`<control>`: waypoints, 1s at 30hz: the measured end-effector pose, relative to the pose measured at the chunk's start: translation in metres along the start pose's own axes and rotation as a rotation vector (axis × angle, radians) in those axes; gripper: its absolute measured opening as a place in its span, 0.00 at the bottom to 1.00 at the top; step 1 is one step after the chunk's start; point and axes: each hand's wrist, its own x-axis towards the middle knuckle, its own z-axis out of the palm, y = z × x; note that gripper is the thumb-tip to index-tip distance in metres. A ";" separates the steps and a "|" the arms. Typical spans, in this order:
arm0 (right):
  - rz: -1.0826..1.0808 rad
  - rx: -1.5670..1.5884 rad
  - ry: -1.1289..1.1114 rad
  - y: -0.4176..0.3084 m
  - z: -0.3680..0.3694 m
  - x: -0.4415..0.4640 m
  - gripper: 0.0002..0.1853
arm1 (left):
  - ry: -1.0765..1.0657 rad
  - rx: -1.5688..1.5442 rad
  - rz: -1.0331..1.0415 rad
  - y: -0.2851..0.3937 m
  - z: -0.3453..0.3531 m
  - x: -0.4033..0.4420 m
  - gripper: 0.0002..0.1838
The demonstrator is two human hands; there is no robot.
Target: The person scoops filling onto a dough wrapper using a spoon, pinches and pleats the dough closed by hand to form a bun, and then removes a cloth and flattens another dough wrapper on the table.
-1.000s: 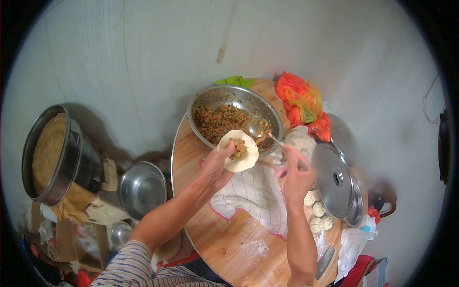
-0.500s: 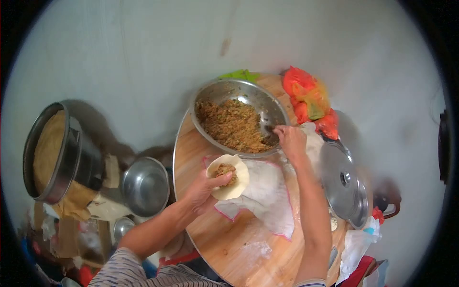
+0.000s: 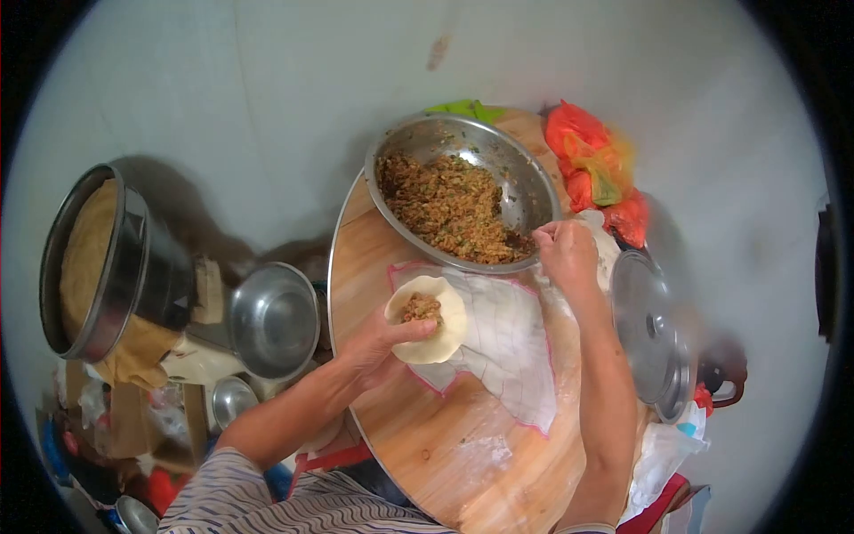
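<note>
My left hand is closed on a round dough wrapper, held up above the cloth with the thumb across its face. A lump of brown filling sits in the wrapper's middle. My right hand is at the right rim of a large metal bowl, its fingers pinched together. Something dark shows beside those fingertips inside the bowl, too unclear to name. Minced filling with green bits covers much of the bowl's left and lower inside.
A white cloth with pink edging lies on the round wooden table. Metal lids and red bags are along the right side. To the left stand a deep steamer pot and a metal basin.
The view has shifted slightly, so the bowl and table appear higher and farther right. Both hands keep nearly the same poses, the left still with the wrapper, the right at the bowl's rim.
</note>
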 end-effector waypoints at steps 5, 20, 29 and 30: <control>0.303 0.378 -0.073 -0.011 -0.028 -0.009 0.15 | 0.019 0.023 -0.011 0.004 -0.002 -0.003 0.40; 0.434 0.915 -0.133 0.010 -0.017 -0.026 0.15 | 0.024 0.048 0.003 0.008 0.003 0.001 0.37; 0.638 1.317 -0.002 0.029 -0.002 -0.028 0.15 | -0.002 0.043 0.063 0.022 0.013 0.006 0.37; 0.637 1.317 -0.001 0.031 0.003 -0.027 0.15 | -0.015 0.025 0.078 0.022 0.015 0.007 0.37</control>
